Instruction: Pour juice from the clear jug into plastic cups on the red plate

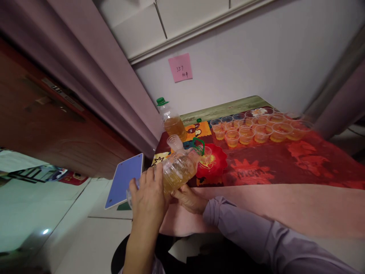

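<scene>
Tablecloth (288,169); left fingers (149,177) curled over tilted bottle (179,171), right fingers (184,188) clasping underside.

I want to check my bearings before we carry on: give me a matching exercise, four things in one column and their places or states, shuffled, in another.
Things:
1. Clear ribbed plastic bottle with a green handle
2. Square pink paper note
3. Round clear plastic cups
4. Clear plastic bottle with a green top

Places or states:
A. Standing in rows
B. Set down beside the mauve curtain
C. Tilted, in the left hand and right hand
D. Stuck on the pale wall

Pairs: 1-C, 2-D, 3-A, 4-B
</scene>
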A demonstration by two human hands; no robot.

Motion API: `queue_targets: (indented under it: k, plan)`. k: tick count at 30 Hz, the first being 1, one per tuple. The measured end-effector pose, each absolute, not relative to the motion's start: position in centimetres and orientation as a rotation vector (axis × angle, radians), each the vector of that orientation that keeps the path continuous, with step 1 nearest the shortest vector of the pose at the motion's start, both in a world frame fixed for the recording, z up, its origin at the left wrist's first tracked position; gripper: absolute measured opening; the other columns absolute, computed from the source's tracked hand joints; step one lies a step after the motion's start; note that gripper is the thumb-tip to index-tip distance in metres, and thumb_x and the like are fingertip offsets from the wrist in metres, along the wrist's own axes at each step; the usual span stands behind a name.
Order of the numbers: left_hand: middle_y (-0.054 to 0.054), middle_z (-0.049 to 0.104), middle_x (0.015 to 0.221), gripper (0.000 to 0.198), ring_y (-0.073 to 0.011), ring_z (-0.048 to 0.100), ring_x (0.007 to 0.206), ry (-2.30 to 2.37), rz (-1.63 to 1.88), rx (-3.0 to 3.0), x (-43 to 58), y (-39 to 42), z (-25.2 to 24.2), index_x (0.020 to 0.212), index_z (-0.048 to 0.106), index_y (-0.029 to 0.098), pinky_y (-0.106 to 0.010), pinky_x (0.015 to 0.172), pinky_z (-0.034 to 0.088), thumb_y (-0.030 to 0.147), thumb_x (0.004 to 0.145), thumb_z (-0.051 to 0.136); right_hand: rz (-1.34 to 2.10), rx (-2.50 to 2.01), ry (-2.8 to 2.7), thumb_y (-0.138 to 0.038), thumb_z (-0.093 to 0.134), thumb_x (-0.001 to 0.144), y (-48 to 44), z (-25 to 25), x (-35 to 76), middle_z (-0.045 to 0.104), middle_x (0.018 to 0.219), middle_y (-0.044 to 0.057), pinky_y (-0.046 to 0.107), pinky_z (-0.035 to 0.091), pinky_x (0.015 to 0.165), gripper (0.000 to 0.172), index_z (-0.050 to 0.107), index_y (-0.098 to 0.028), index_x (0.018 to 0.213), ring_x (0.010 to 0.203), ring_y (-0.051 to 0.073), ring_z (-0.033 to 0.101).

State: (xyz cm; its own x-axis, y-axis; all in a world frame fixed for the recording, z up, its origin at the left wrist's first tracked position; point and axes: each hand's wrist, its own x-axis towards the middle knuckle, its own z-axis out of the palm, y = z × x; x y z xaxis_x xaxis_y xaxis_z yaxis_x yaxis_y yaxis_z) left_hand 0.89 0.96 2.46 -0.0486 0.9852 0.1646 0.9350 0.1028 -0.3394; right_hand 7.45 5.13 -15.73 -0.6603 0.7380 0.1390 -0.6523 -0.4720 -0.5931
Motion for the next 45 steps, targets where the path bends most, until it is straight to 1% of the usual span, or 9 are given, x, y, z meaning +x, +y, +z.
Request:
queue_targets:
  k: [5, 12, 16, 19, 22, 26, 32, 37, 45]
  plan:
    - [-0.022, 0.065, 0.151, 0.073, -0.0406, 0.062, 0.135, -2.020, 0.185, -1.917, 0.5, 0.9, 2.2, 0.163, 0.046, 0.016, -0.067, 0.120, 0.041, 0.027, 0.093, 0.065, 2.152, -0.166, -0.800, -0.057, 0.094, 0.082, 5.1, -15.5, 7.6, 0.075, 0.135, 0.008, 0.057, 0.050, 0.123, 0.064, 0.067, -0.026, 0.131, 0.133, 0.029, 0.069]
    - [-0.021, 0.067, 0.149, 0.075, -0.0393, 0.063, 0.135, -2.043, 0.182, -1.869, 1.4, 0.9, 2.7, 0.162, 0.048, 0.017, -0.065, 0.120, 0.042, 0.024, 0.090, 0.069, 2.153, -0.161, -0.818, -0.061, 0.092, 0.084, 5.1, -15.7, 7.4, 0.074, 0.136, 0.010, 0.056, 0.053, 0.120, 0.059, 0.070, -0.025, 0.126, 0.138, 0.031, 0.065]
    - [-0.022, 0.066, 0.151, 0.075, -0.0401, 0.062, 0.136, -2.060, 0.216, -1.873, 1.5, 0.9, 2.8, 0.162, 0.047, 0.015, -0.066, 0.120, 0.042, 0.024, 0.091, 0.069, 2.158, -0.177, -0.804, -0.060, 0.094, 0.080, 5.1, -15.6, 7.4, 0.075, 0.134, 0.009, 0.056, 0.052, 0.121, 0.065, 0.068, -0.026, 0.129, 0.134, 0.029, 0.068]
    - [-0.022, 0.066, 0.151, 0.074, -0.0402, 0.062, 0.136, -2.044, 0.206, -1.898, 1.0, 1.0, 2.6, 0.163, 0.047, 0.016, -0.066, 0.119, 0.043, 0.025, 0.092, 0.066, 2.150, -0.184, -0.792, -0.060, 0.095, 0.079, 5.1, -15.5, 7.4, 0.076, 0.134, 0.009, 0.056, 0.052, 0.121, 0.068, 0.067, -0.025, 0.132, 0.132, 0.029, 0.069]
    - [-0.021, 0.066, 0.151, 0.073, -0.0396, 0.062, 0.136, -2.029, 0.202, -1.897, 0.7, 1.0, 2.5, 0.163, 0.047, 0.017, -0.066, 0.119, 0.042, 0.025, 0.092, 0.064, 2.158, -0.192, -0.797, -0.061, 0.095, 0.080, 5.1, -15.4, 7.5, 0.076, 0.133, 0.008, 0.057, 0.052, 0.121, 0.067, 0.068, -0.025, 0.129, 0.132, 0.029, 0.069]
    - [-0.021, 0.066, 0.151, 0.076, -0.0404, 0.062, 0.136, -2.046, 0.202, -1.893, 0.8, 1.0, 2.5, 0.163, 0.047, 0.017, -0.066, 0.120, 0.042, 0.027, 0.091, 0.068, 2.163, -0.175, -0.810, -0.063, 0.094, 0.079, 5.1, -15.4, 7.5, 0.077, 0.131, 0.008, 0.057, 0.052, 0.121, 0.064, 0.070, -0.025, 0.126, 0.132, 0.029, 0.070]
    - [-0.022, 0.066, 0.152, 0.074, -0.0406, 0.061, 0.137, -2.040, 0.186, -1.904, 0.9, 0.9, 2.5, 0.163, 0.047, 0.015, -0.068, 0.120, 0.042, 0.025, 0.093, 0.066, 2.163, -0.150, -0.809, -0.060, 0.093, 0.082, 5.1, -15.7, 7.5, 0.076, 0.133, 0.009, 0.057, 0.054, 0.119, 0.062, 0.070, -0.025, 0.127, 0.137, 0.030, 0.067]
    - [-0.022, 0.065, 0.152, 0.075, -0.0403, 0.061, 0.137, -2.042, 0.210, -1.881, 1.1, 0.9, 2.6, 0.163, 0.046, 0.015, -0.067, 0.121, 0.042, 0.022, 0.091, 0.066, 2.157, -0.149, -0.794, -0.060, 0.094, 0.081, 5.1, -15.7, 7.4, 0.076, 0.134, 0.009, 0.056, 0.055, 0.118, 0.064, 0.070, -0.026, 0.129, 0.137, 0.031, 0.067]
    - [-0.022, 0.065, 0.152, 0.073, -0.0404, 0.061, 0.137, -2.043, 0.203, -1.894, 1.2, 0.9, 2.7, 0.163, 0.047, 0.015, -0.067, 0.120, 0.042, 0.024, 0.093, 0.064, 2.171, -0.139, -0.795, -0.059, 0.095, 0.081, 5.1, -15.5, 7.6, 0.075, 0.136, 0.011, 0.058, 0.054, 0.119, 0.065, 0.069, -0.024, 0.128, 0.138, 0.032, 0.067]
